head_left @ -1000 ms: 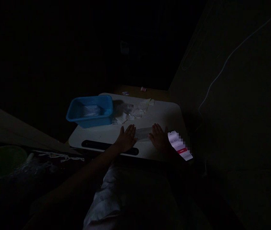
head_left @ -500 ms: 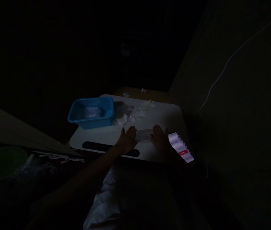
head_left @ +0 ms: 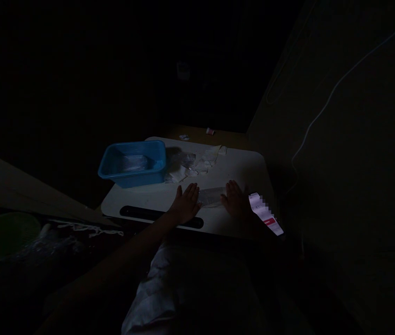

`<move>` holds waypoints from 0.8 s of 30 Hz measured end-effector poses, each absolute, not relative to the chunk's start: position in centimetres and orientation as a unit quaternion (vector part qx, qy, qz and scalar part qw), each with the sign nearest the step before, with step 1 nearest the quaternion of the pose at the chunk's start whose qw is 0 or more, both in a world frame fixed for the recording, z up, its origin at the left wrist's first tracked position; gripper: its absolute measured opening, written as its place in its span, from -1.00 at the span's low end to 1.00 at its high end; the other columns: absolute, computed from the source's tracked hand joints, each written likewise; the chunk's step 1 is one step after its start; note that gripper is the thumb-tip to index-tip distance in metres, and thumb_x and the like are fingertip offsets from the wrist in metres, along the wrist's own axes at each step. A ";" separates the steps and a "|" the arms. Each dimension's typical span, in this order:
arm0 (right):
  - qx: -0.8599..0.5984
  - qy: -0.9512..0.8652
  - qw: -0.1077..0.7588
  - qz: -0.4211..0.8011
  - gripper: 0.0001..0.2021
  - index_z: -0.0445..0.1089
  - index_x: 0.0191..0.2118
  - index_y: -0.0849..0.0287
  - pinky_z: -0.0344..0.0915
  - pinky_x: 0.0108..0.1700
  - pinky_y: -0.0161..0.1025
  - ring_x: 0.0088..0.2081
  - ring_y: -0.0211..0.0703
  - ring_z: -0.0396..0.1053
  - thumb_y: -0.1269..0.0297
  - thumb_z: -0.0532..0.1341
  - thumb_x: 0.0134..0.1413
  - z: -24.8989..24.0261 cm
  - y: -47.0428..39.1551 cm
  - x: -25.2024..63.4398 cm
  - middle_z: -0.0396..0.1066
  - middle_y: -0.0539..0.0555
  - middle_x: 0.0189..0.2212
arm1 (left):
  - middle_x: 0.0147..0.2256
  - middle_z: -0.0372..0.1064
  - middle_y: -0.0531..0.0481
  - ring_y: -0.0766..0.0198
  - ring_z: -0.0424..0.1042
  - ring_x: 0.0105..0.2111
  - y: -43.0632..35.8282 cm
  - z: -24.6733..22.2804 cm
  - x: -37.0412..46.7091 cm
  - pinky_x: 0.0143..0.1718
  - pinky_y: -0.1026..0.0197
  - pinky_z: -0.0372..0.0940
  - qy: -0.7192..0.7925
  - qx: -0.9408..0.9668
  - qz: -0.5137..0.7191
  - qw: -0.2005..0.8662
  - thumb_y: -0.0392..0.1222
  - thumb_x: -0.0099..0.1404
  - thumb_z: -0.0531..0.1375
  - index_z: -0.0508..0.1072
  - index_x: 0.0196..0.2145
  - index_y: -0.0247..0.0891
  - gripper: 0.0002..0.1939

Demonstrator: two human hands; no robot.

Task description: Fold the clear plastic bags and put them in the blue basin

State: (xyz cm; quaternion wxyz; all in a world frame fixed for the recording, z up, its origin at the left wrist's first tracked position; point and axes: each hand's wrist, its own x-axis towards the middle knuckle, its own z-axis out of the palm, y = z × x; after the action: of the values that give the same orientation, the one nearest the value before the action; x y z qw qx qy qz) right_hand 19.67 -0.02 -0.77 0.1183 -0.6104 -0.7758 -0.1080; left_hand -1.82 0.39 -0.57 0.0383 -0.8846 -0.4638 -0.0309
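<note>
Most of what I see is black: only the small white table (head_left: 239,165) is lit, and everything past its edges is lost or barely readable. My left hand (head_left: 185,204) lies palm-down with the fingers stretched out flat and close together, its fingertips on the left end of a clear plastic piece (head_left: 212,196). My right hand (head_left: 235,201) lies flat the same way on the right end, fingers extended and only slightly parted. The plastic is see-through and faint against the tabletop, so I cannot tell its exact outline or whether it is a bag or a sheet; it sits near the front edge, between my two hands.

Just right of my right hand a lit phone (head_left: 266,214) rests at the table's corner. Farther back stands a blue tub (head_left: 132,163) with something pale inside that I cannot identify, and beside it a loose heap of white scraps (head_left: 197,162). A dark slot (head_left: 148,215) runs along the front edge. At far left a green bowl (head_left: 3,232) is dimly visible.
</note>
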 end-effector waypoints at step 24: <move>-0.556 -0.816 0.125 -0.098 -0.48 0.08 0.16 0.39 -0.36 0.19 0.22 0.23 0.06 -0.11 0.13 -0.11 0.20 0.1 -1.9 16.0 0.05 0.31 0.17 | 0.22 -0.17 -0.32 0.00 -0.18 0.23 0.4 -0.2 -1.7 0.12 -0.24 -0.19 -0.463 -0.885 -0.034 0.034 -0.07 0.33 -0.17 0.00 0.20 -0.44 -0.44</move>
State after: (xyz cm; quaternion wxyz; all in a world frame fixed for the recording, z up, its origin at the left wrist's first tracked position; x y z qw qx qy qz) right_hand 15.99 -1.88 0.08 0.1248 -0.5562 -0.8158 -0.0977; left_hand -1.74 0.36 -0.16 0.0341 -0.8849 -0.4633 -0.0337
